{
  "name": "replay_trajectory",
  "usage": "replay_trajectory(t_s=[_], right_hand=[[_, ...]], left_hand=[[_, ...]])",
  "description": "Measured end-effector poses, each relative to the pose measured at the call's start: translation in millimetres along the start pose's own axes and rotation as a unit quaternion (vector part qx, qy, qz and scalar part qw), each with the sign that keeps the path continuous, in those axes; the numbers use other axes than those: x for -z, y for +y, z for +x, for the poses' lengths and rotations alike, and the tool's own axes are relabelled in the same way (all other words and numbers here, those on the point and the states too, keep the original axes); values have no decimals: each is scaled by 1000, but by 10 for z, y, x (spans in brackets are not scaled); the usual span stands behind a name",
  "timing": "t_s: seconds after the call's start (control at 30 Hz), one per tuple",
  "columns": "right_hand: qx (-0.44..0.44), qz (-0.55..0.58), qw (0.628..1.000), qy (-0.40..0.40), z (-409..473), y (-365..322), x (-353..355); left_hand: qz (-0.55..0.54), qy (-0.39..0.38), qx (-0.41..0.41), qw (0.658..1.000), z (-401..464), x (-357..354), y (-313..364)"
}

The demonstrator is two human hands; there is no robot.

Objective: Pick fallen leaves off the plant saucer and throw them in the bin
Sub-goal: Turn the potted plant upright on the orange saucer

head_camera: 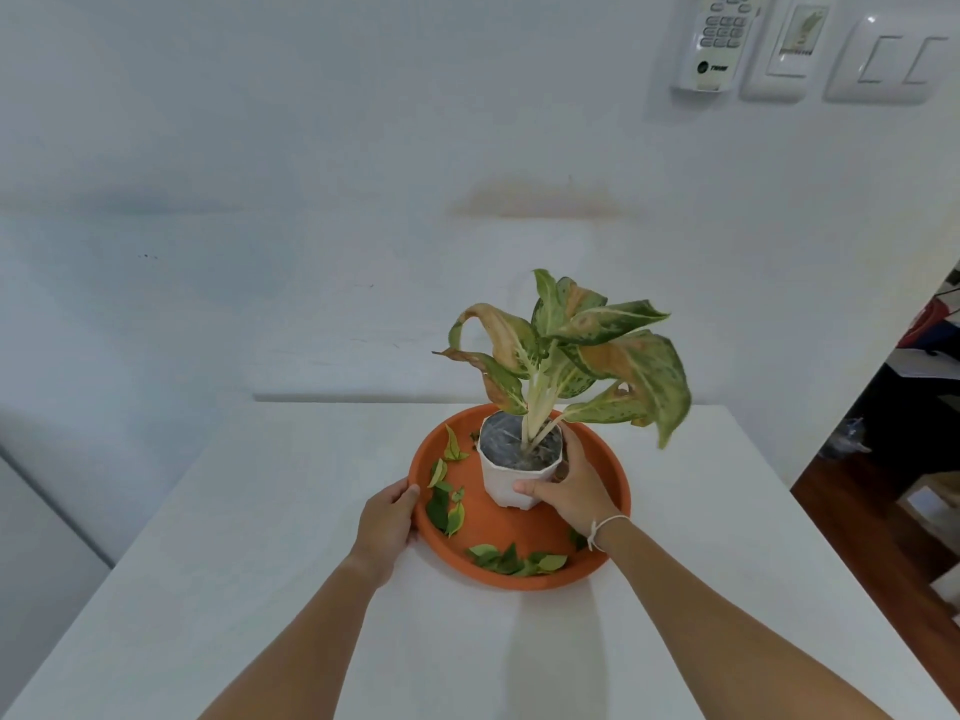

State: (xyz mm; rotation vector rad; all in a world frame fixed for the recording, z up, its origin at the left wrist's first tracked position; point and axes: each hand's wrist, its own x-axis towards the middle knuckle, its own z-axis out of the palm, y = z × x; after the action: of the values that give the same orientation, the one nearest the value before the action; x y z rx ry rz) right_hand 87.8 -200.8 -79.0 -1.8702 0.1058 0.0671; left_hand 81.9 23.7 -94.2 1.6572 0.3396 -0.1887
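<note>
- On the white table [260, 563], we're gripping the orange saucer [524, 527] rim with our left hand [387, 527].
- We're wrapping our right hand [576, 485] around the white pot [506, 483].
- We're seeing fallen leaves [447, 504] lying loose inside the saucer.

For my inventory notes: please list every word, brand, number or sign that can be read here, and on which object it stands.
"TRANE", uncertain because blurred: on the white wall-mounted remote control, beside a round logo.
Remote's button markings: too small to read.
White wall panel with a small picture: print too blurred to read.
Nothing else carries text.
</note>
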Motion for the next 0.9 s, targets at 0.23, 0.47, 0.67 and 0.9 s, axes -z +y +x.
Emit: replay_trajectory(t_s=[0.23, 0.47, 0.67, 0.9], right_hand=[[-8, -15, 1000, -10, 18, -3, 17], [-10, -13, 1000, -26, 11, 19, 25], [-15, -24, 999, -36, 18, 23, 41], [-9, -186, 980, -68, -12, -64, 295]], left_hand=[[-1, -5, -2, 1000, -28, -3, 14], [6, -1, 2, 1000, -44, -7, 45], [15, -3, 6, 1000, -66, -10, 63], [300, 59, -104, 947, -24, -39, 166]])
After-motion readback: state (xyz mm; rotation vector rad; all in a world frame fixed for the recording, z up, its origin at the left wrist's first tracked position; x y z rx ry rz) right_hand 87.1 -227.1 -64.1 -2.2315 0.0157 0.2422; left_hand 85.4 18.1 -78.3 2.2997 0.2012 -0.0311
